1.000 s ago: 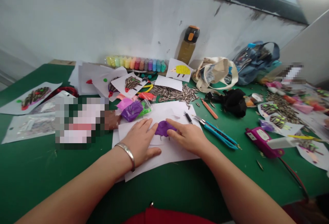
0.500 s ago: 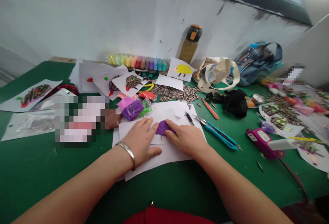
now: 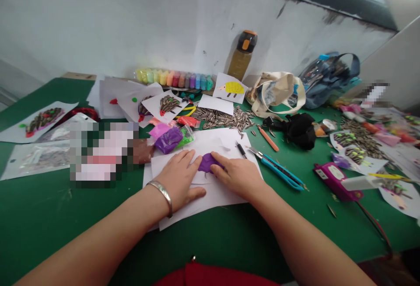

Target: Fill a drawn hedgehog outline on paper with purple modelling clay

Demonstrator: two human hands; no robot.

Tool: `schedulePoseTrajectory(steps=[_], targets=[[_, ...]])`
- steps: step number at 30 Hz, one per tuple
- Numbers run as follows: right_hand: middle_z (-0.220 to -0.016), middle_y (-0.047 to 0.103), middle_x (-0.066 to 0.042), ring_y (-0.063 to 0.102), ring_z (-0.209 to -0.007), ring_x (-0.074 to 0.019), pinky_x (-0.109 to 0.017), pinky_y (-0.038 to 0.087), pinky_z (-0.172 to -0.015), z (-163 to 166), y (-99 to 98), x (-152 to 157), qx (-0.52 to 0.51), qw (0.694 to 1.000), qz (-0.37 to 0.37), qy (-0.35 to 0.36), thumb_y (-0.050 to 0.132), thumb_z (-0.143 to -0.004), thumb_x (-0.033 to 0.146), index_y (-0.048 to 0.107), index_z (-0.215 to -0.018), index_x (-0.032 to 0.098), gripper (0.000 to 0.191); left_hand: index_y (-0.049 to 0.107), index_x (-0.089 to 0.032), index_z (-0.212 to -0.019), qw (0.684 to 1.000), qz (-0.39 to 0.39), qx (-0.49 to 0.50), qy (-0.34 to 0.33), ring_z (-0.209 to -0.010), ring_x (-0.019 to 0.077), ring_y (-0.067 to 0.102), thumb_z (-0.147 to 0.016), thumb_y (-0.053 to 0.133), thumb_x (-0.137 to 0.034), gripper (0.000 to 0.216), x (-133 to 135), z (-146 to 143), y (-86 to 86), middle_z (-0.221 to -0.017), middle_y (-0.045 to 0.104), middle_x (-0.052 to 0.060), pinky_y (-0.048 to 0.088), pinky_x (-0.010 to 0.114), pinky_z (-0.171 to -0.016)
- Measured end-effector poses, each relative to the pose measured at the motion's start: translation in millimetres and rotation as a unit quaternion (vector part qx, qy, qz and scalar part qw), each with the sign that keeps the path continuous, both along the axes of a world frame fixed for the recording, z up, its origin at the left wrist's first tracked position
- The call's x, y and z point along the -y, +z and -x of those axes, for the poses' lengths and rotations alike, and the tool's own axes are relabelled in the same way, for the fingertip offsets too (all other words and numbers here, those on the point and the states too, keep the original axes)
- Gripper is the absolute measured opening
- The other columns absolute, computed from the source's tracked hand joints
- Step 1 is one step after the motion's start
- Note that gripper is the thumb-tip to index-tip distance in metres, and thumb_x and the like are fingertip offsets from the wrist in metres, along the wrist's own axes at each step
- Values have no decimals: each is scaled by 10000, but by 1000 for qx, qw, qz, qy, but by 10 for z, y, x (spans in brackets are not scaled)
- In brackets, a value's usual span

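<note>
Clay (image 3: 207, 162): purple lump, flattened, on the white paper (image 3: 210, 194) near the middle of the table's front edge; its long axis runs roughly left to right, parallel to that edge.

Left hand (image 3: 179, 179): flat, palm down on the paper, fingers spread, fingertips just beside the clay's left end; it grips nothing.

Right hand (image 3: 238, 176): fingers extended, tips pressed on the clay's right part, nothing enclosed. This hand is the nearer, in contact with the clay.

The clay lies between the two hands, just ahead of both sets of fingertips.

Cutter (image 3: 278, 173): blue, on the green table (image 3: 49, 216), right of the paper, angled toward the front right corner.

Seeds (image 3: 223, 119): heap behind the paper, toward the back edge.
</note>
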State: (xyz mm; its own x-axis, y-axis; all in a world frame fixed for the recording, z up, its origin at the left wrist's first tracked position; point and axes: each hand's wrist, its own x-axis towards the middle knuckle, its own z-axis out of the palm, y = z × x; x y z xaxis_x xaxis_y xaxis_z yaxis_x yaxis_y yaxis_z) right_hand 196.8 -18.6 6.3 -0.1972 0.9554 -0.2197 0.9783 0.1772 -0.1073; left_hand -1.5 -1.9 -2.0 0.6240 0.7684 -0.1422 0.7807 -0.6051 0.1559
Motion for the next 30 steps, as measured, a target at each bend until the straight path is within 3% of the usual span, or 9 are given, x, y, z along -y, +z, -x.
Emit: schedulePoseTrajectory(steps=[6, 14, 20, 30], targets=[[-1101, 703, -14, 650, -977, -208, -278, 418, -706, -99, -19, 48, -47, 998, -4, 47, 277, -956, 544, 458, -1378, 347, 500, 408, -84, -1397, 1000, 16, -14, 4, -1373, 368, 293, -768, 625, -540, 807, 7, -16, 43, -1476, 360, 220, 256, 465, -1112], [-1040, 722, -46, 668, -912, -236, -301, 401, -666, -25, -30, 9, -1, 1000, -12, 11, 224, -958, 561, 395, -1414, 330, 539, 401, -61, -1399, 1000, 22, -12, 3, -1375, 372, 283, -764, 634, -532, 824, 6, -20, 44, -1476, 351, 234, 240, 470, -1117], [-998, 698, -24, 659, -900, -225, -287, 399, -685, -72, -13, 78, -34, 994, -9, 105, 251, -936, 618, 362, -1424, 386, 552, 410, -71, -1388, 1000, 11, -1, -2, -1370, 369, 296, -765, 608, -562, 817, 2, -6, 8, -1469, 366, 229, 255, 472, -1104], [-1000, 713, -67, 676, -847, -260, -322, 413, -649, 63, 10, 49, 25, 999, 1, 30, 189, -947, 592, 357, -1422, 350, 559, 403, -65, -1401, 999, 34, -18, 6, -1382, 371, 266, -773, 620, -535, 814, 3, -22, 45, -1486, 336, 231, 213, 461, -1123]])
